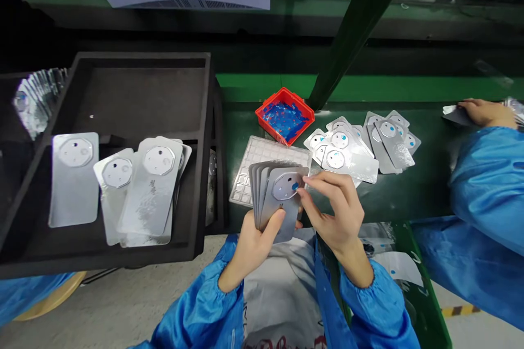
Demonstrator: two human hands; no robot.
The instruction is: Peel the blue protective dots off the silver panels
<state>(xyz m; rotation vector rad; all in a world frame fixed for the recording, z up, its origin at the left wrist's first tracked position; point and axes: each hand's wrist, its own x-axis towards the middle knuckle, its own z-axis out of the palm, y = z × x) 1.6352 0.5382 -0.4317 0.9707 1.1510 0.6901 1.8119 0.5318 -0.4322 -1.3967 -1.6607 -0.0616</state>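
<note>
My left hand grips a fanned stack of flat silver metal plates, its thumb across the front one. Near the top of that front plate is a round raised disc with small dark holes and a blue spot. Thumb and forefinger of my right hand are pinched together at the plate's edge beside the blue spot; what they hold, if anything, is too small to make out. Under the stack lies a clear plastic tray with square pockets. A red bin of small blue and red pieces stands behind it.
More silver plates lie piled on the green bench to the right. On the left, a black tray carries several plates. A green post rises behind the bench. At far right, a co-worker's hand rests on plates.
</note>
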